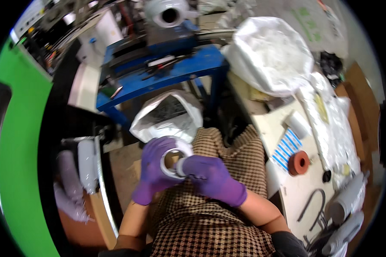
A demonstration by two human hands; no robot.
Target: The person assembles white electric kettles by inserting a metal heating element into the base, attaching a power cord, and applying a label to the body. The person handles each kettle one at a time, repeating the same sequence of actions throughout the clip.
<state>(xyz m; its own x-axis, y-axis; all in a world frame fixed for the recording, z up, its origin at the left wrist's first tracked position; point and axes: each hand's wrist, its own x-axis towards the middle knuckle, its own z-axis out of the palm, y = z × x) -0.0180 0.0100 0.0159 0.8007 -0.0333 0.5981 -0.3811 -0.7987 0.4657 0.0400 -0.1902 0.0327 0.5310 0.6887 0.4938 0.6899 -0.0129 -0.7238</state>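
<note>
Far left, low in the frame, there's a bunch of plastic-wrapped pale tubes point(88, 165) lying together, well apart from the hands. Moving right, the left hand point(155, 165) in its purple glove is just left of the frame's lower middle, wrapped round the outside of a hollow white part point(185, 148). That part sits right in front of the checked apron point(227, 184), open end facing up.

My guess is it's stiff moulded plastic, light enough for one hand. The outside looks smooth and glossy, so I'd expect it to slide a bit, though gloves may help. Doubt it squashes easily, but the finish could scratch. I'd hold it like the left hand does, palm round the outer wall, leaving the rim free.

Next over, the right hand point(210, 174) has its fingers bunched up at the right side of that rim, so the two hands meet at the part. Can't tell if they're pinching the edge or something small and pale. Further right, a red-brown roll point(293, 165) sits on the pale worktop point(302, 195).
</note>
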